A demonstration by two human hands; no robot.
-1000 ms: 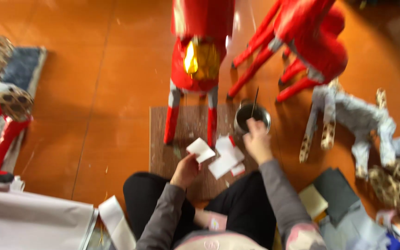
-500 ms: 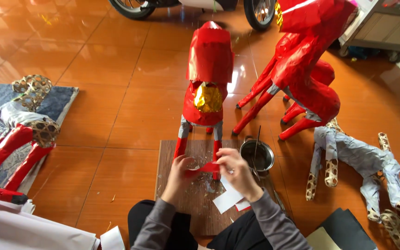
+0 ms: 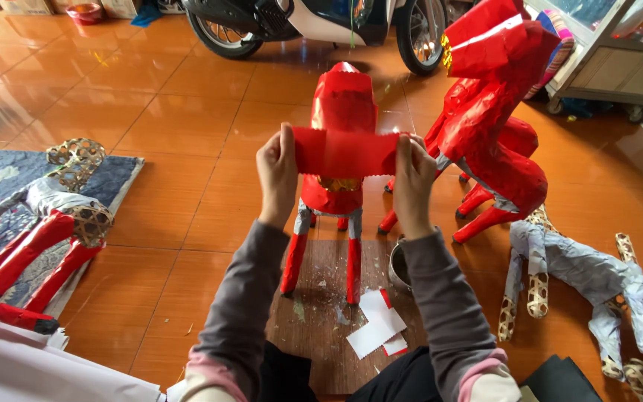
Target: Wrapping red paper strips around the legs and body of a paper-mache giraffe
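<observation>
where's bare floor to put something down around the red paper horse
Bare tiles lie left of the red horse, up to the blue mat. The wooden board below it holds white paper pieces and scraps. Right is crowded: second red horse, metal bowl, grey paper horse.

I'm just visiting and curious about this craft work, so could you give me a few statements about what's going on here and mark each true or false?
1. Both hands, left hand and right hand, hold a red paper strip stretched between them. True.
2. The red horse figure stands on a wooden board. True.
3. A bicycle is parked behind. False: it is a scooter.
4. The white paper pieces lie on the blue mat. False: they lie on the board.
5. The grey unfinished figure lies at the right. True.
</observation>
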